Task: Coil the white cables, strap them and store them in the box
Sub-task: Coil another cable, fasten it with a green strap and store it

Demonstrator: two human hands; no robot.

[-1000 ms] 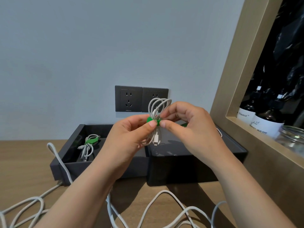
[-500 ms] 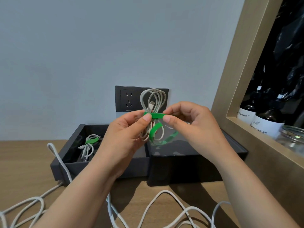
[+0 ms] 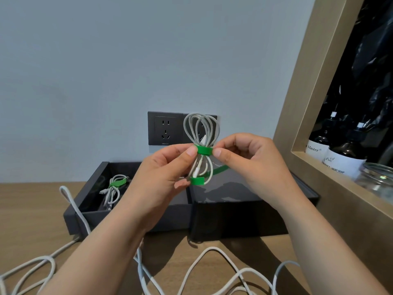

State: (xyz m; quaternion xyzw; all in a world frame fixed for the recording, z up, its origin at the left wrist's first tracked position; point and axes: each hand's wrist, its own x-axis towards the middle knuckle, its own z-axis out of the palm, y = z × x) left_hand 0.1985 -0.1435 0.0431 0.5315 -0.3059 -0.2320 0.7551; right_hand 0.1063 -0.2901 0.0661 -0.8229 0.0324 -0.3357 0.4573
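A coiled white cable (image 3: 201, 128) stands upright in the air above the boxes, cinched at its waist by a green strap (image 3: 204, 150). My left hand (image 3: 163, 177) pinches the coil and strap from the left. My right hand (image 3: 248, 165) pinches the strap from the right, and the strap's loose tail (image 3: 219, 170) runs off under its fingers. An open dark box (image 3: 85, 201) at the back left holds another coiled white cable with a green strap (image 3: 114, 186). Loose white cables (image 3: 212, 271) lie on the wooden table in front.
A closed dark box or lid (image 3: 238, 216) sits right of the open one. Two dark wall sockets (image 3: 165, 128) are behind. On the right, a wood-framed niche (image 3: 297, 107) holds dark bottles (image 3: 344, 158) and a glass jar (image 3: 376, 177).
The coil has been turned upright and lifted slightly. The green strap has been wound tighter round its middle, with a second loop now lower down and less loose tail.
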